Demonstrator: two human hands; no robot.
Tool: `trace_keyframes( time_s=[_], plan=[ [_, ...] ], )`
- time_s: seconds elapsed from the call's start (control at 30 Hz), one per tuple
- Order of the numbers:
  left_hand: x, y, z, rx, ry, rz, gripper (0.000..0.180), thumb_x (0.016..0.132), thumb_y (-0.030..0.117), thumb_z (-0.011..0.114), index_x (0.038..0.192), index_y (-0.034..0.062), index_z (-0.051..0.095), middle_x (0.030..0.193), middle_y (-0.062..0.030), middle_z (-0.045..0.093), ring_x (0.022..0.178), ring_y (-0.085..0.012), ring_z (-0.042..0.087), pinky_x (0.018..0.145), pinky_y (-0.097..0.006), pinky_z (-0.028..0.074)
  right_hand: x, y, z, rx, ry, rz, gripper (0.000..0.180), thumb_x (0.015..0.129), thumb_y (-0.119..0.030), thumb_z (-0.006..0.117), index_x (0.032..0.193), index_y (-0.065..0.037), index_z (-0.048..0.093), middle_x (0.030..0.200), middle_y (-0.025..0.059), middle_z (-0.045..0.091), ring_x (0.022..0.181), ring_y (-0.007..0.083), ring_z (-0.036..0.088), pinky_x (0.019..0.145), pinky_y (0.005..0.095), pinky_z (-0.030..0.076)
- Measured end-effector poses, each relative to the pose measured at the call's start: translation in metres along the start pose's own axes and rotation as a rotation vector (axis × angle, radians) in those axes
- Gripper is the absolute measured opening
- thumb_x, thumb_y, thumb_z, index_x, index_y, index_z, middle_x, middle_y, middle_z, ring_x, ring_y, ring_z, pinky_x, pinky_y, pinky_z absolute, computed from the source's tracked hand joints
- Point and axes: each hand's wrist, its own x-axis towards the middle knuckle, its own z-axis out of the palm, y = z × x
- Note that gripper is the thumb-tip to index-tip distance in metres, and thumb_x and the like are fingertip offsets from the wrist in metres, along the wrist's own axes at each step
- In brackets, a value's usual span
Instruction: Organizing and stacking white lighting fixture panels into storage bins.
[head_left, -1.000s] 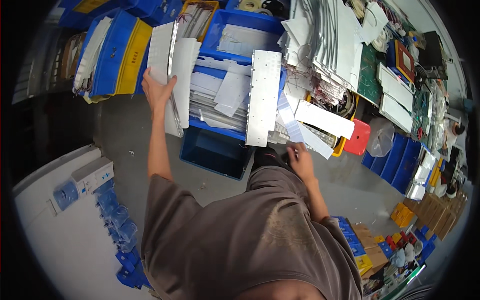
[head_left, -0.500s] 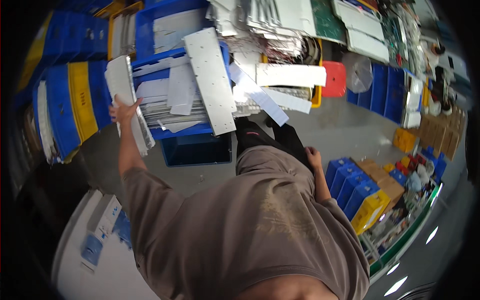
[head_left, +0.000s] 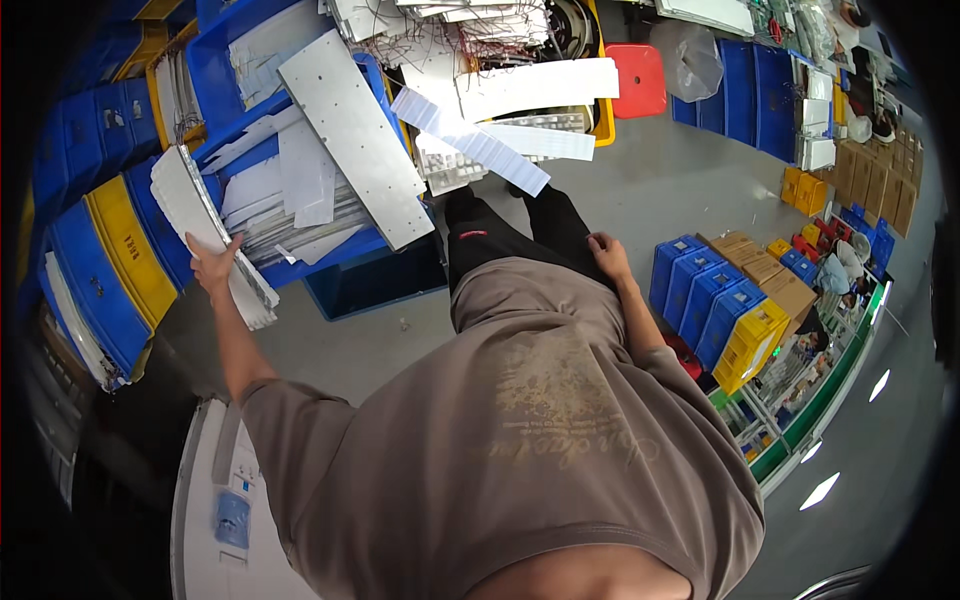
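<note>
My left hand (head_left: 212,266) grips a stack of long white panels (head_left: 212,215), thumb and fingers spread across its width. The stack lies slanted over the left side of a blue crate (head_left: 330,252) filled with thin white and grey sheets (head_left: 290,215). A long, pale metal plate with small holes (head_left: 352,135) rests across the crate's right side. Down by my right hip hangs my right hand (head_left: 607,256), its fingers curled in, with nothing visible in them; it is close to my black trousers (head_left: 520,225).
White strips (head_left: 540,88) and a striped strip (head_left: 470,140) overhang the yellow crate (head_left: 604,60) ahead. Beside it is a red stool (head_left: 636,80). Stacked blue and yellow bins (head_left: 125,250) stand left, more blue crates (head_left: 705,300) right. A dark blue bin (head_left: 375,285) sits below the filled crate.
My view has turned, so the crates and panels sit further left and tilted. My left hand stays on the white panel stack. The right hand still hangs by my hip.
</note>
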Motion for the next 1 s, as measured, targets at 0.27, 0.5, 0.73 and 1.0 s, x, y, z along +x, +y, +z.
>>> trace_keyframes(
  time_s=[0.27, 0.5, 0.73, 1.0],
  plan=[
    [-0.066, 0.083, -0.005, -0.258, 0.657, 0.566, 0.084, 0.081, 0.055, 0.073, 0.138, 0.0014, 0.044, 0.124, -0.0258, 0.051, 0.112, -0.0402, 0.051, 0.102, -0.045, 0.039, 0.048, -0.038, 0.024, -0.033, -0.107, -0.065, 0.028, 0.091, -0.027, 0.057, 0.102, -0.005, 0.069, 0.087, 0.0117, 0.071, 0.077, 0.0297, 0.066, 0.072, 0.0385, 0.051],
    [-0.220, 0.229, 0.067, -0.857, 0.147, 0.405, 0.066, 0.087, 0.037, 0.073, 0.132, -0.0024, 0.047, 0.121, -0.0194, 0.055, 0.104, -0.0290, 0.055, 0.094, -0.039, 0.044, 0.128, -0.092, 0.057, -0.103, -0.184, -0.317, 0.026, 0.090, -0.026, 0.057, 0.100, -0.004, 0.068, 0.086, 0.0128, 0.070, 0.076, 0.0310, 0.065, 0.070, 0.0394, 0.051],
    [-0.238, 0.208, 0.043, -1.363, -0.070, -0.193, 0.038, 0.091, 0.011, 0.063, 0.127, 0.0019, 0.055, 0.109, -0.0091, 0.060, 0.090, -0.0153, 0.056, 0.082, -0.025, 0.046, 0.140, -0.123, 0.056, 0.094, -0.194, -0.423, 0.027, 0.091, -0.025, 0.058, 0.101, -0.003, 0.070, 0.083, 0.0103, 0.069, 0.070, 0.0253, 0.061, 0.067, 0.0346, 0.050],
    [-0.251, 0.065, 0.015, -1.399, 0.161, -0.248, 0.033, 0.089, 0.000, 0.054, 0.122, 0.0014, 0.060, 0.105, -0.0058, 0.061, 0.091, -0.0135, 0.054, 0.083, -0.022, 0.043, 0.151, -0.052, 0.049, -0.011, -0.242, -0.306, 0.029, 0.090, -0.029, 0.059, 0.100, -0.004, 0.069, 0.086, 0.0138, 0.071, 0.075, 0.0312, 0.065, 0.069, 0.0389, 0.051]
  ],
)
